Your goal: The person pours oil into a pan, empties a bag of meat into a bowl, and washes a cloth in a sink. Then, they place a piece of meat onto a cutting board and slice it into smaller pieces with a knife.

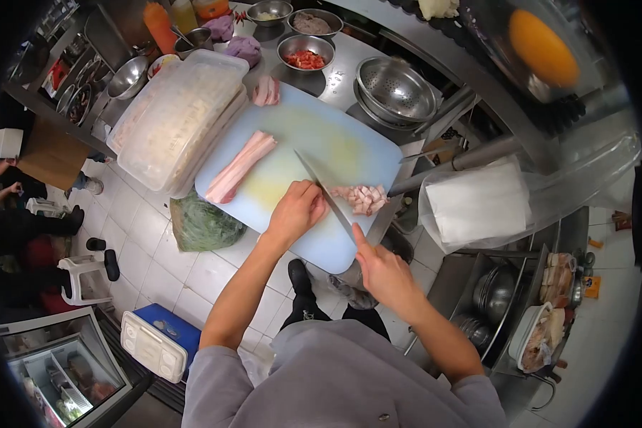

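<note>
My right hand (386, 279) grips a kitchen knife (326, 192), its index finger stretched along the blade near the handle. The blade slants across the pale blue cutting board (378, 150), with its tip pointing away from me. My left hand (297, 212) rests on the board with curled fingers, right beside the blade; whatever is under them is hidden. To the right of the blade lies a pile of diced pale pink meat (367, 200). A long strip of fatty meat, like pork belly (241, 167), lies on the board's left side. Another meat piece (266, 91) is at the far edge.
Stacked plastic containers (182, 118) stand left of the board, over a bag of greens (203, 225). Behind are a bowl of chopped red pieces (306, 58) and a colander (396, 89). A plastic bag with white sheets (476, 203) is at right. Other people's limbs show at far left.
</note>
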Action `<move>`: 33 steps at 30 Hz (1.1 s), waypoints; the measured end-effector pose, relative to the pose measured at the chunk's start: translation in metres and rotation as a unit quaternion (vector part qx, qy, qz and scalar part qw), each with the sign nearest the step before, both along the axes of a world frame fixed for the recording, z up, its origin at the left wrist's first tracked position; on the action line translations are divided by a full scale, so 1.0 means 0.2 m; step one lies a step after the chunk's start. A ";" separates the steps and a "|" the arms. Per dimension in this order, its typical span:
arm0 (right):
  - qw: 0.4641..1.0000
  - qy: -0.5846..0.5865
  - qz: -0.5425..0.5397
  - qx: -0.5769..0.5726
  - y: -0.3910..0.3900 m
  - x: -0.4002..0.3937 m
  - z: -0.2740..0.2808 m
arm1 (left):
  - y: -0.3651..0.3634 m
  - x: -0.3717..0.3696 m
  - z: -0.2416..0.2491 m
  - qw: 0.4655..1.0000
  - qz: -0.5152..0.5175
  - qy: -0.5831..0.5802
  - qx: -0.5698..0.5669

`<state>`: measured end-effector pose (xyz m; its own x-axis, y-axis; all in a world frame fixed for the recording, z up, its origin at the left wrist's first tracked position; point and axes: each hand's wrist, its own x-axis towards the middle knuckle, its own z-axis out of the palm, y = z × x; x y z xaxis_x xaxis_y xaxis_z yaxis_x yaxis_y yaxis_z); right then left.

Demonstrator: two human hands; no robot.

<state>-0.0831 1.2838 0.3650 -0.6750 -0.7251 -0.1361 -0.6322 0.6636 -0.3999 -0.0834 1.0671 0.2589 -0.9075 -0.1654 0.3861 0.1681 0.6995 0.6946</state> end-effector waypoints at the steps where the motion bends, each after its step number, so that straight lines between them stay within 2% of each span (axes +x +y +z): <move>1: 1.000 -0.018 0.003 0.026 0.01 0.02 0.03 | 0.01 0.01 -0.03 1.000 0.005 0.016 -0.010; 3: 0.998 -0.040 0.006 0.054 0.01 0.03 0.01 | 0.00 -0.01 -0.07 0.999 0.008 0.028 -0.018; 6: 0.997 -0.036 0.009 0.071 -0.03 0.01 -0.18 | 0.00 0.00 -0.08 1.000 -0.009 0.021 -0.010; 8: 1.000 0.021 0.004 0.013 -0.16 -0.06 -0.31 | 0.00 -0.01 -0.07 0.999 -0.014 0.038 0.020; 11: 1.000 0.023 0.000 0.022 -0.31 -0.17 -0.33 | -0.01 0.02 -0.03 0.999 -0.045 -0.010 0.005; 14: 1.000 0.001 -0.007 -0.019 -0.26 -0.22 -0.37 | -0.01 0.02 -0.07 0.998 -0.057 0.002 0.009; 18: 0.996 -0.027 -0.010 -0.085 -0.12 -0.21 -0.35 | 0.01 0.10 0.00 0.998 -0.005 0.056 0.021; 20: 0.994 -0.029 -0.042 -0.095 -0.03 -0.22 -0.37 | 0.03 0.12 0.04 0.997 0.039 0.030 -0.062; 23: 0.994 -0.031 -0.061 -0.085 -0.01 -0.25 -0.35 | 0.04 0.08 -0.08 0.999 0.030 0.016 -0.032; 28: 0.988 -0.075 -0.070 -0.113 0.03 -0.21 -0.29 | 0.16 0.02 -0.04 0.999 -0.010 -0.044 -0.021; 30: 0.988 -0.079 -0.061 -0.121 0.06 -0.20 -0.28 | 0.19 0.03 0.01 0.997 -0.052 0.049 -0.032; 31: 0.989 -0.081 -0.059 -0.109 0.08 -0.18 -0.25 | 0.18 0.05 0.06 0.997 -0.028 0.078 0.003; 33: 0.990 -0.083 -0.060 -0.097 0.09 -0.16 -0.19 | 0.09 0.04 0.07 0.998 -0.009 0.067 -0.006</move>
<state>-0.1157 1.3009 0.3268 -0.7378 -0.6645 -0.1189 -0.4679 0.6303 -0.6195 -0.0755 1.0852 0.2722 -0.8501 -0.1441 0.5066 0.2719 0.7037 0.6564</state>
